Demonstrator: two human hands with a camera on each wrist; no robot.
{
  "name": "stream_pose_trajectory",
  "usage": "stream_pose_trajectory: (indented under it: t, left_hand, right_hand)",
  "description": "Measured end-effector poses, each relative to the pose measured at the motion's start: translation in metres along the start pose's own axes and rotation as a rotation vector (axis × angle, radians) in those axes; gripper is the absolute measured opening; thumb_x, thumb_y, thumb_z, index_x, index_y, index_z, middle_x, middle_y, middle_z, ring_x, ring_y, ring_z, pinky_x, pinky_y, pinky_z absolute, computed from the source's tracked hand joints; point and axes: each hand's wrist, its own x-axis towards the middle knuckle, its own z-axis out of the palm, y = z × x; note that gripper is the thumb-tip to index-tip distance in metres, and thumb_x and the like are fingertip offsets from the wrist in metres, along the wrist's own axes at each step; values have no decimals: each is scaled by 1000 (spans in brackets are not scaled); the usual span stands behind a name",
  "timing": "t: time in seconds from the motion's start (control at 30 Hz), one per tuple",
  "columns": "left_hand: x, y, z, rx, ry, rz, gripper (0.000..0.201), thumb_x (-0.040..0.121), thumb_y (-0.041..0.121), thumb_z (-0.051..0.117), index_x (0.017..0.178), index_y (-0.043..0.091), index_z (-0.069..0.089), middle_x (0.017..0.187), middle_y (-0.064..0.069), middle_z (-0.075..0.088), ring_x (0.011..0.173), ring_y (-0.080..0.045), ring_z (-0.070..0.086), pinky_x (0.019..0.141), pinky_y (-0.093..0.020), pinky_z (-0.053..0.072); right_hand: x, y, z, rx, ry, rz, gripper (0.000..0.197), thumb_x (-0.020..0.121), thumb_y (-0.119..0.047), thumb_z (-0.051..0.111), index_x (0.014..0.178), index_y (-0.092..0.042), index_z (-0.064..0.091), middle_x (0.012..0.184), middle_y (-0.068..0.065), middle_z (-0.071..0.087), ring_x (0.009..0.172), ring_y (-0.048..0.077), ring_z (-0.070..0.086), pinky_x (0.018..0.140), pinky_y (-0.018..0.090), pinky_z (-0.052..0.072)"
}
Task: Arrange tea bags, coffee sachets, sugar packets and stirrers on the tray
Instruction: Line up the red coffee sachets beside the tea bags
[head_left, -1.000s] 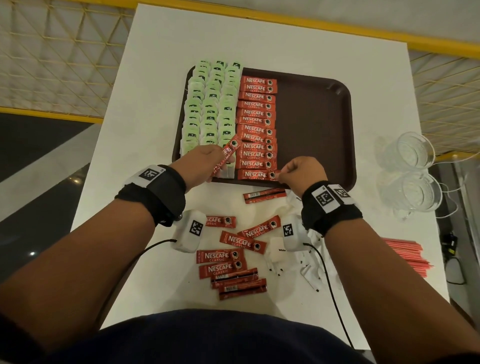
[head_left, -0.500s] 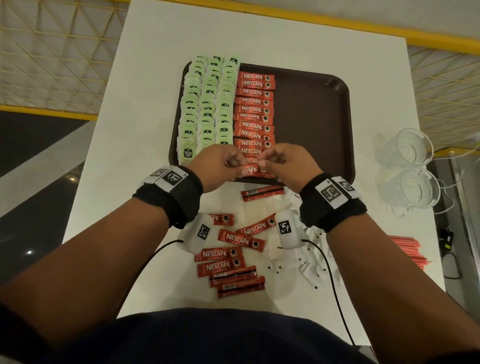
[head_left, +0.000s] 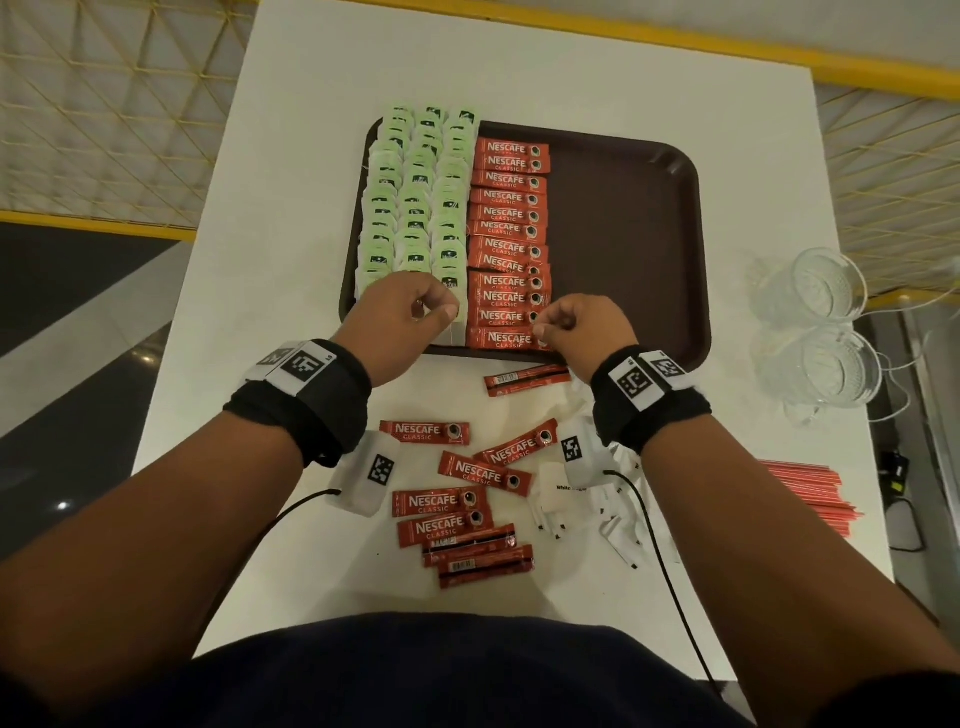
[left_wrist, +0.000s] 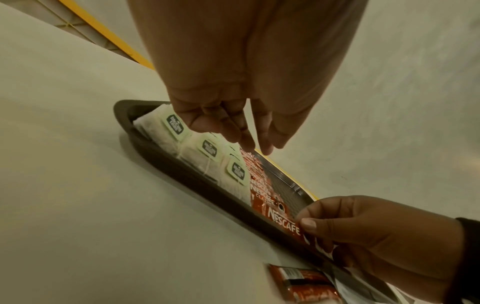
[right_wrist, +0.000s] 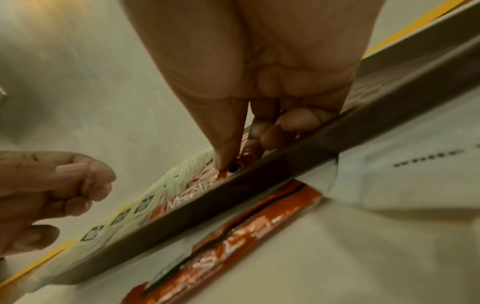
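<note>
A brown tray holds three columns of green-tagged tea bags and one column of red coffee sachets. The nearest coffee sachet lies flat along the tray's near rim. My right hand pinches its right end; the left wrist view shows the thumb on top of this sachet. My left hand hovers over the near tea bags with fingers loosely bent, holding nothing. Right half of the tray is bare.
Several loose coffee sachets lie on the white table under my wrists. White sugar packets sit to their right. Red stirrers lie at the table's right edge, with two glass cups behind them.
My left hand carried a tilted sachet to the column, both hands set it down at the near end, and the left hand has let go and drawn left.
</note>
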Motion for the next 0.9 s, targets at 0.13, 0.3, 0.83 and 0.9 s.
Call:
stream_pose_trajectory:
  t: [0.13, 0.3, 0.83, 0.9]
  left_hand:
    - [-9, -5, -2, 34, -43, -10, 15, 98, 28, 56, 98, 17, 66, 91, 11, 62, 79, 0, 52, 68, -16, 38]
    - [-29, -13, -6, 116, -188, 15, 9, 95, 29, 59, 94, 22, 65, 93, 10, 62, 85, -8, 58, 71, -18, 42]
    - [-49, -23, 18, 734, -513, 90, 18, 93, 28, 59, 109, 22, 61, 109, -3, 63, 98, -26, 59, 82, -36, 47]
    - [-49, -24, 18, 731, -518, 86, 15, 94, 28, 57, 106, 20, 60, 107, -4, 62, 97, -27, 57, 82, -37, 47]
  right_hand:
    - [-9, -2, -2, 55, 86, 4, 7, 88, -29, 69, 91, -24, 65, 91, -5, 65, 86, 11, 61, 83, 34, 54]
    - [-35, -18, -11, -51, -77, -56, 7, 91, -23, 66, 93, -29, 64, 100, -6, 66, 92, 13, 62, 92, 38, 53]
    - [-65, -30, 36, -713, -89, -213, 18, 88, -4, 59, 105, -10, 61, 105, 8, 56, 96, 25, 56, 82, 36, 52]
    - [-64, -31, 35, -718, -77, -216, 17, 87, -5, 60, 104, -11, 61, 104, 8, 55, 94, 24, 54, 82, 36, 52]
